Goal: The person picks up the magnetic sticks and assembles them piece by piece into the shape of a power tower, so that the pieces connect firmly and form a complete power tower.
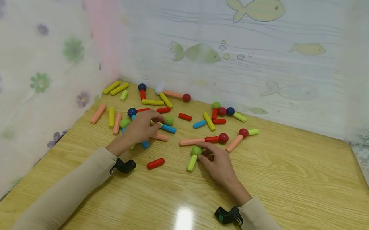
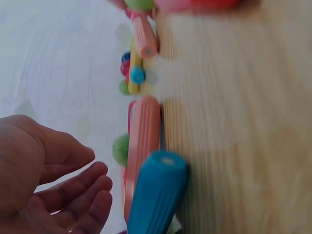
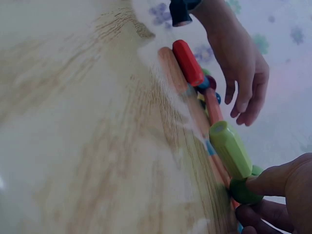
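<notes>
On the left of the table (image 1: 286,179), the left hand (image 1: 140,127) hid part of a cluster of sticks (image 1: 159,137), so I couldn't get a full count. Its wrist cam showed what the head view didn't: fingers (image 2: 78,184) apart from the thumb (image 2: 63,146). Near the middle, the right hand (image 1: 218,165) pinched one green ball (image 1: 196,151) with one lime stick (image 1: 192,163). Navy balls (image 1: 230,111)? Three visible.
</notes>
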Tool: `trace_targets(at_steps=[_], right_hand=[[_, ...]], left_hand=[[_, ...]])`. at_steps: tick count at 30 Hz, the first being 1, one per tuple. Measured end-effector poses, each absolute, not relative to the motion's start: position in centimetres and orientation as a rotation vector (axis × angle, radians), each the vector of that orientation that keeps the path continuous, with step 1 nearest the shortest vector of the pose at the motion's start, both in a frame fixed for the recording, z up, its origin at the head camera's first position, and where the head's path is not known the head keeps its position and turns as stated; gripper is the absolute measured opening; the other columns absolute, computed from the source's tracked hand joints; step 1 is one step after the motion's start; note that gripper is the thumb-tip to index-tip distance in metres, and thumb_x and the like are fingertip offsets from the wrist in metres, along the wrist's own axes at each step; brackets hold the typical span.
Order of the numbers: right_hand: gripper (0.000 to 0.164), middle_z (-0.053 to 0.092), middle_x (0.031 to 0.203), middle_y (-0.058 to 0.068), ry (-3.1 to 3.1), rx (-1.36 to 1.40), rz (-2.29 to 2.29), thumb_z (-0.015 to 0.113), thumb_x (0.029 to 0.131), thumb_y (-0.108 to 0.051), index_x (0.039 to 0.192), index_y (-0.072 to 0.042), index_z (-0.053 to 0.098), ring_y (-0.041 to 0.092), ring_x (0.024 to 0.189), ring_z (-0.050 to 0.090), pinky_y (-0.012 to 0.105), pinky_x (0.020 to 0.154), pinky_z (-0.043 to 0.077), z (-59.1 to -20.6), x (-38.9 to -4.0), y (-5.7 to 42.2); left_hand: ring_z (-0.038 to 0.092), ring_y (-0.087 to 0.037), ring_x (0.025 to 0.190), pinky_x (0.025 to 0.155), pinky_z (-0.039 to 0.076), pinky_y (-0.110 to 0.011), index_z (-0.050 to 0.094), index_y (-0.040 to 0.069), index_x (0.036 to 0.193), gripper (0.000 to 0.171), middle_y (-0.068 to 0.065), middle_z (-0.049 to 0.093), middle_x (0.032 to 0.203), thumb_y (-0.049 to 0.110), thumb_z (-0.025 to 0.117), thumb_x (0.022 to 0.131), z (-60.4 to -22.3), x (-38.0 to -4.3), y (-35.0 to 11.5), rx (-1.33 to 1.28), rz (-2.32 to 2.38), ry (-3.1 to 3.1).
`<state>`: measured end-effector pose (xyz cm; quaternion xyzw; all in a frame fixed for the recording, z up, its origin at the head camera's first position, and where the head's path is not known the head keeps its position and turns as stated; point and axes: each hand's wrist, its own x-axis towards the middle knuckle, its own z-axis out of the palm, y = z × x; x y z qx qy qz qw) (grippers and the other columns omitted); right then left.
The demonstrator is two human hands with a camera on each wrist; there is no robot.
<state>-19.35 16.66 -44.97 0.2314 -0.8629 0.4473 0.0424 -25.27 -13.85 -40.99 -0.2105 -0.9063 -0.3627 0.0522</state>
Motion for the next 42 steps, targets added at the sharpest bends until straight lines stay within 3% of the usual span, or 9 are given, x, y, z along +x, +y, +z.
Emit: trace_targets(at_steps=[5,10,15,19,25,30,34,37,42], right_hand=[[0.035,0.072,0.114,0.006,-2.653,0.682,1.376,0.071,0.099,-0.004,0.134,-0.007,0.069,0.022,0.097,0.069,0.044,0.084,0.057,-45.0,-19.4,16.6],[0.036,0.073,0.113,0.006,-2.661,0.694,1.365,0.070,0.100,-0.005,0.136,-0.007,0.068,0.021,0.096,0.069,0.043,0.084,0.056,-45.1,-19.5,16.6],[0.035,0.073,0.111,0.005,-2.650,0.701,1.355,0.070,0.100,-0.006,0.135,-0.008,0.069,0.021,0.095,0.068,0.043,0.083,0.056,-44.9,-19.6,16.5],[0.036,0.073,0.110,0.005,-2.652,0.687,1.340,0.072,0.099,-0.005,0.135,-0.009,0.069,0.021,0.093,0.068,0.043,0.082,0.056,-44.7,-19.6,16.6],[0.037,0.073,0.111,0.006,-2.671,0.665,1.348,0.072,0.098,-0.004,0.135,-0.010,0.069,0.020,0.093,0.069,0.042,0.082,0.056,-44.6,-19.5,16.8],[0.038,0.073,0.112,0.005,-2.670,0.674,1.371,0.072,0.099,-0.005,0.136,-0.011,0.069,0.020,0.094,0.069,0.041,0.081,0.057,-44.8,-19.4,16.7],[0.038,0.073,0.110,0.005,-2.660,0.679,1.371,0.072,0.098,-0.004,0.135,-0.009,0.069,0.020,0.093,0.068,0.040,0.079,0.056,-44.9,-19.4,16.6],[0.037,0.072,0.107,0.005,-2.658,0.684,1.368,0.072,0.098,-0.003,0.134,-0.007,0.069,0.020,0.091,0.067,0.040,0.078,0.056,-44.9,-19.4,16.6],[0.037,0.073,0.110,0.005,-2.673,0.671,1.366,0.071,0.099,-0.005,0.136,-0.008,0.068,0.020,0.093,0.068,0.041,0.081,0.056,-44.9,-19.4,16.6]], left_hand=[[0.066,-0.029,0.098,0.085,0.055,-0.045,0.073,-0.002,0.120,0.023,-0.014,0.069,0.112,0.005,0.061,0.102,-41.4,-25.9,-13.8,-0.703,-1.021,-2.818],[0.060,-0.019,0.077,0.072,0.053,-0.037,0.074,0.000,0.109,0.015,-0.003,0.068,0.092,0.008,0.064,0.102,-41.0,-25.1,-13.5,-0.883,-0.902,-2.883],[0.057,-0.012,0.072,0.068,0.051,-0.031,0.073,0.009,0.099,0.005,0.005,0.063,0.082,0.012,0.071,0.100,-40.1,-23.7,-13.4,-1.076,-0.807,-2.922],[0.053,-0.008,0.065,0.064,0.047,-0.029,0.067,0.018,0.084,0.017,0.010,0.058,0.072,0.021,0.074,0.099,-40.1,-22.9,-14.1,-1.302,-0.794,-2.991],[0.051,-0.005,0.060,0.060,0.045,-0.027,0.068,0.021,0.085,0.019,0.013,0.058,0.069,0.031,0.074,0.100,-40.3,-22.3,-14.8,-1.404,-0.785,-3.006],[0.057,-0.012,0.067,0.062,0.049,-0.032,0.073,0.013,0.098,0.011,0.006,0.065,0.079,0.022,0.068,0.104,-40.2,-23.2,-14.8,-1.222,-0.909,-2.931],[0.066,-0.020,0.084,0.072,0.055,-0.037,0.074,0.002,0.116,0.018,-0.006,0.072,0.102,0.011,0.065,0.104,-39.9,-25.1,-14.4,-1.004,-0.876,-2.882],[0.069,-0.030,0.097,0.076,0.055,-0.041,0.069,-0.003,0.131,0.030,-0.019,0.068,0.128,0.006,0.063,0.103,-39.7,-26.6,-13.7,-0.899,-0.800,-2.908],[0.057,-0.040,0.128,0.101,0.049,-0.049,0.063,-0.008,0.137,0.037,-0.026,0.059,0.141,0.009,0.063,0.103,-39.7,-28.5,-12.0,-0.845,-0.621,-2.956]])
